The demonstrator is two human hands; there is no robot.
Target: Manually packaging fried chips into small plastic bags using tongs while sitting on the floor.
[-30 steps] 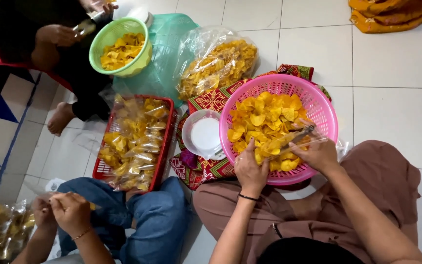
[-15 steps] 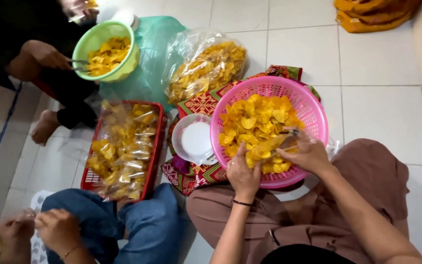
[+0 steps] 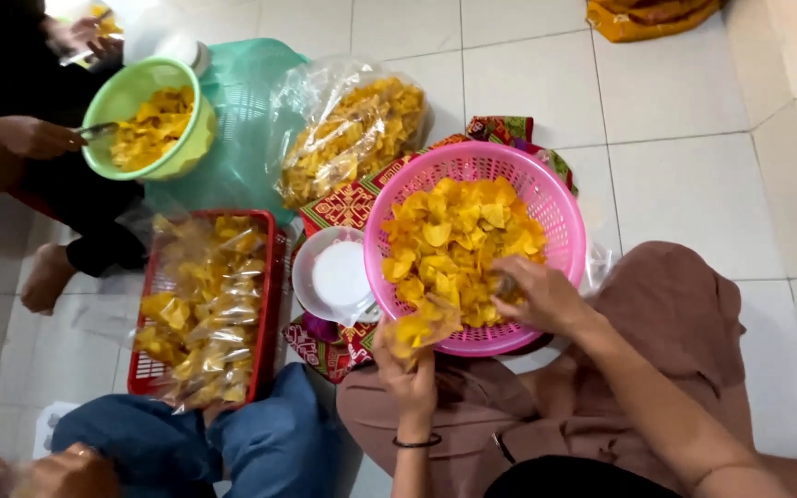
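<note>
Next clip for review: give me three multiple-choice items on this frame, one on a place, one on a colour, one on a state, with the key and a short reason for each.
1. Where is the red crate of bagged chips?
A. left of the pink basket
B. on top of the pink basket
C. inside the green bowl

2. What colour is the bowl that the other person holds at top left?
A. blue
B. green
C. white

3. What is the state of the person's left hand?
A. flat on the floor
B. holding a small clear bag with chips in it
C. resting inside the white bowl

Key:
1 A: the red crate sits on the floor left of the pink basket.
2 B: the bowl is green.
3 B: the left hand grips a small clear bag at the basket's near rim, while the right hand is in the chips.
</note>
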